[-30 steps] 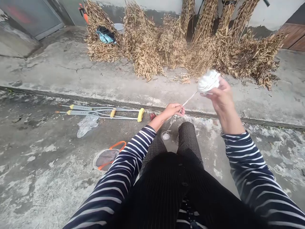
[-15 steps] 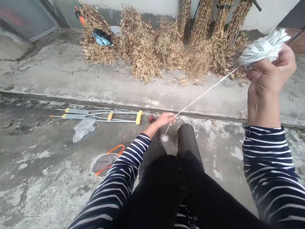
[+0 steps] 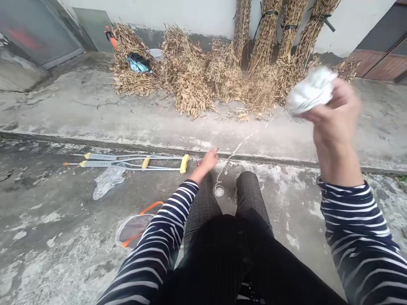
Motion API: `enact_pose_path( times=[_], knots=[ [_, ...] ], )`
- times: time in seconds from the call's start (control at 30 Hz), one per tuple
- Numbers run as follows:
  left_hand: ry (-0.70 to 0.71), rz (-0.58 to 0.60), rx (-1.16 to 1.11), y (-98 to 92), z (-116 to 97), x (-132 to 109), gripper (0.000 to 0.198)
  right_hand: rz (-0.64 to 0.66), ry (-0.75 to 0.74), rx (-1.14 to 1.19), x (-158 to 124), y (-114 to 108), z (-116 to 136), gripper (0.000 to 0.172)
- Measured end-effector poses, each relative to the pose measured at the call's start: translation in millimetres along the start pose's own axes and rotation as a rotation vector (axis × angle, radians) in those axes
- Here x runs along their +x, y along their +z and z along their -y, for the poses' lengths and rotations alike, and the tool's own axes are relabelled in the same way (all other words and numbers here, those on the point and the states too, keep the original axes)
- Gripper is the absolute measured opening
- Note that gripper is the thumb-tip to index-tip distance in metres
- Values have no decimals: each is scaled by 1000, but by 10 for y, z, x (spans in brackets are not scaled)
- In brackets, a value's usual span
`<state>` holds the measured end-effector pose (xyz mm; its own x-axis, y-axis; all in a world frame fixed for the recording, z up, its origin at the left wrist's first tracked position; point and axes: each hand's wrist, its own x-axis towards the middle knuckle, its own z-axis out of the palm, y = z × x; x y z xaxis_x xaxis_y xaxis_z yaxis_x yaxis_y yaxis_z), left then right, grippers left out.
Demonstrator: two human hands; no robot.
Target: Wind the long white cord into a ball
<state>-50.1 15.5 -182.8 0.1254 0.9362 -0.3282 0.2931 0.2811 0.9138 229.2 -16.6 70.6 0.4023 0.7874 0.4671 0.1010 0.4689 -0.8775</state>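
Right hand (image 3: 333, 120), raised at the right, grips the string ball (image 3: 310, 91) at its top; the strand (image 3: 241, 144) slants down-left toward the far left hand (image 3: 210, 160), whose grip is unclear.

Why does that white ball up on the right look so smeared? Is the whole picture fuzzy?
Head view: only the right hand and its ball are motion-blurred, the string faint; the straw bundles and crutches are sharp. Light is flat, without hard shadows; the curb bows slightly from the wide lens.

The spool (image 3: 218, 190) sits on the floor (image 3: 63, 237) between the knees (image 3: 251, 188), crutches (image 3: 133, 162) left of it, dried bundles (image 3: 190, 80) far behind.
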Motion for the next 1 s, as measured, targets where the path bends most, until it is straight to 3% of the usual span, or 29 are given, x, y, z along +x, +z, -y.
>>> enact_pose_path(
  times=[0.13,0.23,0.3,0.47,0.6,0.8,1.0],
  knots=[
    [279,74,-269,243,-651,-94,45,317,288,-8,-275,169,-326,42],
    [386,178,-458,432,-999,-184,42,383,430,28,-412,257,-492,43],
    [391,222,-538,544,-1094,-212,43,390,473,59,-462,288,-547,43],
    [338,223,-648,736,-1034,-195,32,395,543,116,-472,246,-587,46],
    [265,245,-621,720,-920,-246,28,368,531,144,-459,119,-671,49],
    [133,427,-469,377,-688,-434,31,380,672,310,-656,-199,-1046,61],
    [96,571,-530,29,-463,-518,37,395,736,457,-1039,-404,-1366,68]
  ],
)
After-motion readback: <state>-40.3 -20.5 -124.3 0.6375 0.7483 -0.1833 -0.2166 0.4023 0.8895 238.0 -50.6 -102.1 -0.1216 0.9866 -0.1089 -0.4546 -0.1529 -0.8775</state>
